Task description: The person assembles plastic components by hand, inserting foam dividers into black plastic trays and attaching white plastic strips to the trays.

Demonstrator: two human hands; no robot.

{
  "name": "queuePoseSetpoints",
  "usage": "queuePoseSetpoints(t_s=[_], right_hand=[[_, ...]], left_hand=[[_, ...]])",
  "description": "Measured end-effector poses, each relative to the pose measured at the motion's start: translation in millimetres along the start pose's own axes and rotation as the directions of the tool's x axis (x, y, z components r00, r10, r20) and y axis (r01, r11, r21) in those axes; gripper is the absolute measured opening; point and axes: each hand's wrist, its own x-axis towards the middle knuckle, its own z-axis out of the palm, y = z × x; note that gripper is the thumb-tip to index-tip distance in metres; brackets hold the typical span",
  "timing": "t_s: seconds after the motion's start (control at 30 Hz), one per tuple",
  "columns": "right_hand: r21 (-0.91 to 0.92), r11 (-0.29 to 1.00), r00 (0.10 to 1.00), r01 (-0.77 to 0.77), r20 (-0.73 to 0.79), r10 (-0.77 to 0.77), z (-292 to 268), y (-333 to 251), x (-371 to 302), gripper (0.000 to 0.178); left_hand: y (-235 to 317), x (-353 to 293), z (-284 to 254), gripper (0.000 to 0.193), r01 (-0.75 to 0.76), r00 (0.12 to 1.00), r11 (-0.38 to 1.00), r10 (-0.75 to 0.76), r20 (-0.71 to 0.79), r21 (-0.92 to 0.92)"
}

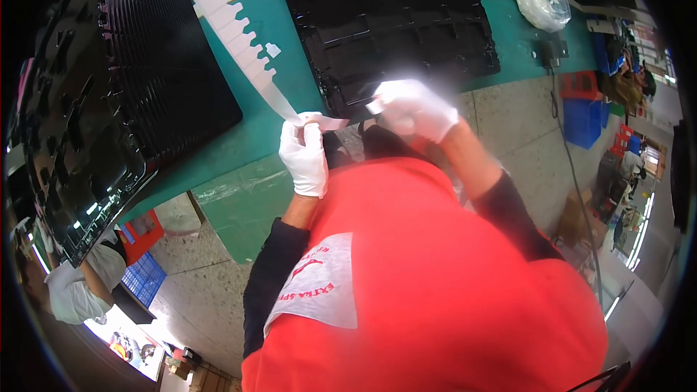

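Note:
My left hand (303, 158), in a white glove, pinches the lower end of a long white strip (234, 35) with a notched edge. From there the strip runs up and left across the green table, and a short end sticks out to the right of the fingers. My gloved right hand (417, 110) is closed at the near edge of a black moulded plastic tray (396, 25). A small white piece (375, 107) shows at its fingertips; glare and blur hide its detail. A small white scrap (273, 50) lies beside the strip.
Stacked black ribbed trays (170, 58) stand on the left of the green table (218, 149). A clear plastic bag (541, 1) lies at the far right. Beyond the table's right end are a blue bin (583, 123) and a hanging cable (570, 163). Another person (80, 294) is at lower left.

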Motion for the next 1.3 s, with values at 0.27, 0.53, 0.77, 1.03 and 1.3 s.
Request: queuePoseSetpoints(t_s=[0.27,0.53,0.77,1.03,1.3], right_hand=[[0.057,0.974,0.969,0.218,0.106,-0.223,-39,13,1,0.007],[0.686,0.726,0.935,-0.044,0.284,-0.211,-21,7,0,0.02],[0.741,0.67,0.95,-0.045,0.239,-0.201,-34,2,-13,0.02],[0.655,0.755,0.964,0.034,0.177,-0.197,-75,-13,-35,0.009],[0.689,0.724,0.961,0.038,0.174,-0.216,-110,-38,-51,0.005]], left_hand=[[18,-7,4,0.003,0.184,0.978,0.959,-0.158,0.133,-0.215],[23,-14,16,0.003,0.243,0.955,0.943,-0.191,0.228,-0.227],[35,-20,47,0.006,0.231,0.944,0.96,-0.181,0.277,-0.161],[47,-26,98,0.005,0.181,0.94,0.974,-0.13,0.315,-0.139],[60,-31,143,0.005,0.178,0.941,0.978,-0.136,0.31,-0.111]])
